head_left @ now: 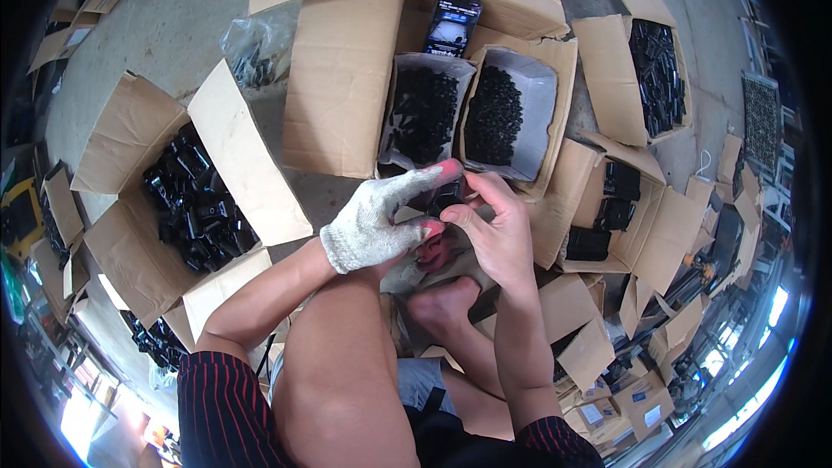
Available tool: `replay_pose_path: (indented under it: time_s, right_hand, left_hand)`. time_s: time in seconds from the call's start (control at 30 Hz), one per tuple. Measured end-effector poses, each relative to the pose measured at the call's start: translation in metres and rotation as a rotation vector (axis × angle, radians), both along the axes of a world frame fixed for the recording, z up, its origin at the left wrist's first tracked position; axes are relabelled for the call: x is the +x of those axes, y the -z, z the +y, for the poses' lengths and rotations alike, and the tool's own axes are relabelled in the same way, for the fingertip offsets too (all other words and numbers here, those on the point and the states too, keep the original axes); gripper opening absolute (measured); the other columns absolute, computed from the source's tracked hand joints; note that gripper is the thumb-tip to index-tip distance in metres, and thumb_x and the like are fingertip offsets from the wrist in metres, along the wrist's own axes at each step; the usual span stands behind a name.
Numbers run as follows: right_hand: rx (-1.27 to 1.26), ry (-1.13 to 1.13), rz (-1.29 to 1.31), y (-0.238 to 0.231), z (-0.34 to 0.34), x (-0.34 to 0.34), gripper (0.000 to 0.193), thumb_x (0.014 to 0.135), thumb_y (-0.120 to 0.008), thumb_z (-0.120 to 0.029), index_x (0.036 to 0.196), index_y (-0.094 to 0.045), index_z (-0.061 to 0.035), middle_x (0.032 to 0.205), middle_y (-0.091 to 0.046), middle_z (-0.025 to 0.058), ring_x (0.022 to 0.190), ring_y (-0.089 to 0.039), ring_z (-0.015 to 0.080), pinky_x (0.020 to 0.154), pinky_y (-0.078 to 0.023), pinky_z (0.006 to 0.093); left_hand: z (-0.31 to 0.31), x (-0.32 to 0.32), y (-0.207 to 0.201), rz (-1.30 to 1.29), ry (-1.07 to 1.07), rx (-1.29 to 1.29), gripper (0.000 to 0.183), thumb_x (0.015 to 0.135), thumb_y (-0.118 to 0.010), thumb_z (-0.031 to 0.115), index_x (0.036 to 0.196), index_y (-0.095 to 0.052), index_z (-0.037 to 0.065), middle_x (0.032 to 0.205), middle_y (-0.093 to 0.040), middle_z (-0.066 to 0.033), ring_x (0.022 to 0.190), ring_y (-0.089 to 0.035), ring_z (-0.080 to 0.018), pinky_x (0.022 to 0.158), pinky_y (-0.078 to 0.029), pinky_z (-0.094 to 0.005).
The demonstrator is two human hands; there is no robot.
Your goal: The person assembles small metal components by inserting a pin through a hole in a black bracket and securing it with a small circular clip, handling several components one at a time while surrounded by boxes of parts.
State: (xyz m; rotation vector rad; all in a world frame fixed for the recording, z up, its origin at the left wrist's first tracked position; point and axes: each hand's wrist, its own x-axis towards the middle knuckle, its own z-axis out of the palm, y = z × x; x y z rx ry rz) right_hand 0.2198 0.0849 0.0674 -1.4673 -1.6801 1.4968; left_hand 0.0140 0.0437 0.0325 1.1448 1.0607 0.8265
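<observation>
My left hand (pixel 368 221) wears a whitish knit glove with red fingertips. Between its thumb and fingers it grips a small black plastic part (pixel 447 194). From the other side, my bare right hand (pixel 503 230) pinches the same part with thumb and fingertips. The fingers hide much of the part, so its exact kind does not show. Just beyond my hands, a left grey tray (pixel 465 78) and a right grey tray (pixel 539 113) hold heaps of tiny black pieces. Both sit in an open cardboard box (pixel 334 78).
A phone (pixel 451 24) with a lit screen leans behind the trays. At left, an open box (pixel 130 230) holds black plastic parts. Boxes at right hold long black pieces (pixel 656 74) and blocky black parts (pixel 617 214). A clear plastic bag (pixel 256 43) lies on the floor.
</observation>
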Motion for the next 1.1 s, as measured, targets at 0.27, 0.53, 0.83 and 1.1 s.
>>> replay_pose_path:
  time_s: [0.27, 0.53, 0.83, 1.1]
  right_hand:
    - [-0.133, 0.136, 0.129, 0.038, 0.034, -0.013, 0.034, 0.102, -0.068, -0.025, 0.121, -0.070, 0.0027, 0.101, -0.071, 0.0087, 0.089, -0.063, 0.0109, 0.081, -0.051, 0.0269]
    - [0.412, -0.372, -0.757, 0.130, 0.087, -0.084, 0.015, 0.089, -0.064, -0.006, 0.101, -0.072, -0.0030, 0.102, -0.071, 0.0154, 0.099, -0.069, 0.0342, 0.084, -0.056, 0.0441]
    - [0.469, -0.320, -0.648, 0.121, 0.066, -0.082, 0.014, 0.088, -0.064, -0.003, 0.101, -0.069, -0.0022, 0.100, -0.071, 0.0161, 0.099, -0.067, 0.0353, 0.084, -0.055, 0.0444]
    - [-0.062, 0.221, 0.165, 0.016, 0.013, -0.036, 0.016, 0.095, -0.072, -0.007, 0.109, -0.075, 0.0004, 0.094, -0.075, 0.0057, 0.078, -0.067, 0.0113, 0.073, -0.054, 0.0269]
  left_hand:
    - [-0.019, -0.001, 0.001, -0.417, -0.297, -0.392, 0.076, 0.085, -0.076, -0.001, 0.154, -0.044, 0.009, 0.122, -0.065, -0.0075, 0.106, -0.065, -0.0170, 0.095, -0.054, -0.0330]
    - [-0.035, -0.016, 0.010, -0.553, -0.478, -0.551, 0.082, 0.083, -0.083, 0.001, 0.153, -0.042, 0.009, 0.124, -0.064, -0.0115, 0.112, -0.068, -0.0291, 0.098, -0.057, -0.0432]
    - [-0.022, -0.023, 0.011, -0.521, -0.578, -0.475, 0.082, 0.086, -0.081, 0.004, 0.155, -0.038, 0.009, 0.118, -0.067, -0.0174, 0.107, -0.070, -0.0302, 0.098, -0.056, -0.0432]
    - [-0.011, -0.013, 0.011, -0.513, -0.546, -0.420, 0.081, 0.086, -0.078, -0.002, 0.156, -0.039, 0.011, 0.123, -0.066, -0.0122, 0.107, -0.069, -0.0248, 0.097, -0.056, -0.0386]
